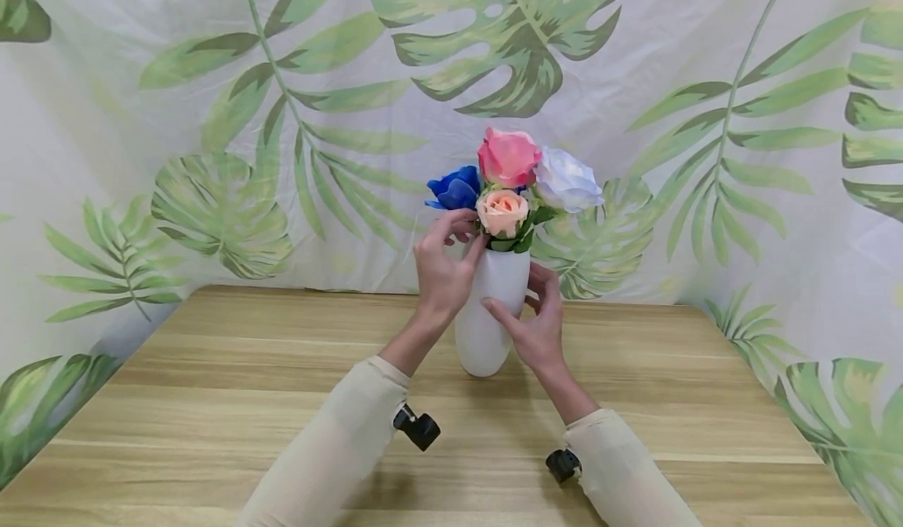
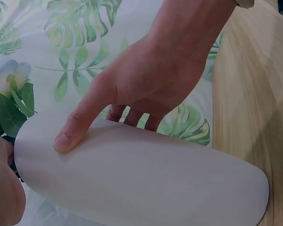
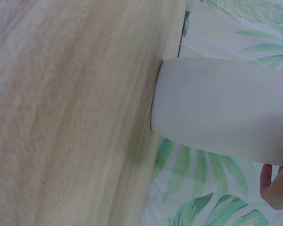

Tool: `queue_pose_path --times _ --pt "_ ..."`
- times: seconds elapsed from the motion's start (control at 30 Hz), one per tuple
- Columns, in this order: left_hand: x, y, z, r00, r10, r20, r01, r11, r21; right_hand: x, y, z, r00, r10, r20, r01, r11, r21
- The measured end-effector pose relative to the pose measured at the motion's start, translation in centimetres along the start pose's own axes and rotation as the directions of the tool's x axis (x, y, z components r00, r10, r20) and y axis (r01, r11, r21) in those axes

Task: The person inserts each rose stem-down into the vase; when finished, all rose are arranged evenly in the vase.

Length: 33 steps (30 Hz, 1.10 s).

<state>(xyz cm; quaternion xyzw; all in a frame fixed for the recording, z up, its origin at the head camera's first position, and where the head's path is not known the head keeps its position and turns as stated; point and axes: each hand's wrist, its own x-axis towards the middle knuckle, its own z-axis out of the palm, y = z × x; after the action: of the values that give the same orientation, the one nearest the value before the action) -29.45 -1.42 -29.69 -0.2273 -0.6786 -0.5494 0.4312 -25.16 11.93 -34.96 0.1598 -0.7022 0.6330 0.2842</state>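
A white vase [image 1: 491, 315] stands on the wooden table, holding artificial flowers: a blue flower [image 1: 455, 188], a pink rose [image 1: 509, 157], a peach rose [image 1: 502, 212] and a pale white-blue rose [image 1: 567, 179]. My right hand [image 1: 539, 327] grips the vase's right side, thumb in front and fingers behind; the left wrist view shows this right hand [image 2: 141, 80] on the vase [image 2: 146, 169] closely. At the rim, my left hand [image 1: 446, 264] has bent fingers under the blue flower and its thumb beside the peach rose. Its fingertips are partly hidden, so whether they pinch a stem is unclear.
The wood-grain table [image 1: 233, 401] reaches back to a leaf-print cloth [image 1: 339, 252] hanging behind and at both sides. A small black camera [image 1: 421, 428] is on the left sleeve, another camera [image 1: 563, 465] on the right sleeve.
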Motion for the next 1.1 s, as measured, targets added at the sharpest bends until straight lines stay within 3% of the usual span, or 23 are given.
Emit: queue_pose_path --times 0.3,0.37,0.53,0.63,0.9,1.1 --pt "-0.5 -0.5 0.1 1.0 -0.003 -0.019 0.003 1.0 -0.001 0.1 0.1 0.0 1.0 0.018 0.005 -0.018 1.0 -0.008" --pt "-0.4 -0.5 0.0 1.0 -0.013 -0.013 0.013 1.0 -0.007 0.2 1.0 -0.1 1.0 0.027 0.005 -0.027 1.0 -0.009" --pt "-0.3 -0.4 -0.6 0.999 -0.038 0.033 0.039 0.999 -0.015 0.7 3.6 0.0 1.0 0.028 -0.005 -0.028 1.0 -0.001" --pt "-0.4 -0.3 -1.2 0.996 -0.046 0.076 0.047 0.999 -0.008 0.9 4.0 -0.3 1.0 0.031 0.004 -0.031 1.0 0.004" --pt "-1.1 -1.3 -3.6 0.989 -0.028 0.145 0.023 0.999 0.038 1.4 3.0 -2.0 0.99 0.12 0.073 -0.114 0.99 -0.08" --pt "-2.2 -2.2 -6.8 0.968 -0.082 0.236 0.056 0.992 0.112 0.9 2.1 -4.7 0.956 0.21 0.204 -0.167 0.963 -0.213"
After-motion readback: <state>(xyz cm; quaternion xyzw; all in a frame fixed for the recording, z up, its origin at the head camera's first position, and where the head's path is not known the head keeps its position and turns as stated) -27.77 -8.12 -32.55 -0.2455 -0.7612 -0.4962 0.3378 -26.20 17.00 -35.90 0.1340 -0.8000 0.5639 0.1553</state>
